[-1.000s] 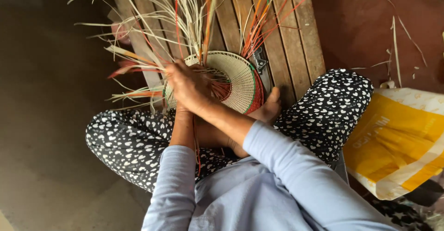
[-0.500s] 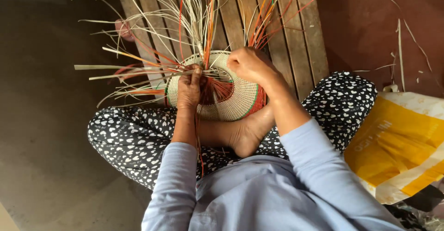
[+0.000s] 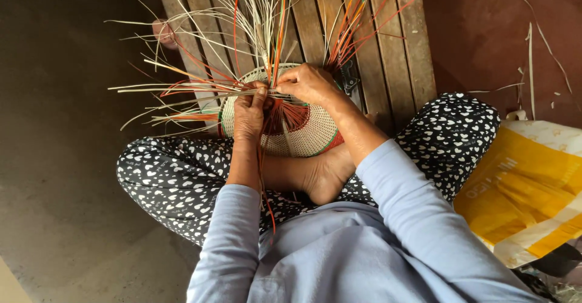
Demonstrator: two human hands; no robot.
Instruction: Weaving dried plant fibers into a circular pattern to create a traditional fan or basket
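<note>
we sit cross-legged with the round woven piece [image 3: 303,127] propped in our lap, tilted up against our legs and a bare foot [image 3: 327,172], so the working edge faces us. our left hand [image 3: 250,112] has its grip pressed together on a bundle of pale and orange strands [image 3: 200,87] at the piece's left rim, which seems to keep the weave tight where it is being worked. our right hand [image 3: 309,83] rests on the top edge, its grip pinching a thin pale strand that runs flat across toward the left hand, likely to lay it between the upright ones. the loose strand ends [image 3: 267,18] fan up and outward over the slatted wooden bench [image 3: 394,54] just beyond our knees, out of the way. a yellow and white sack [image 3: 527,188] lies beside our right knee, with a few stray strips [image 3: 532,66] on the floor nearby.
</note>
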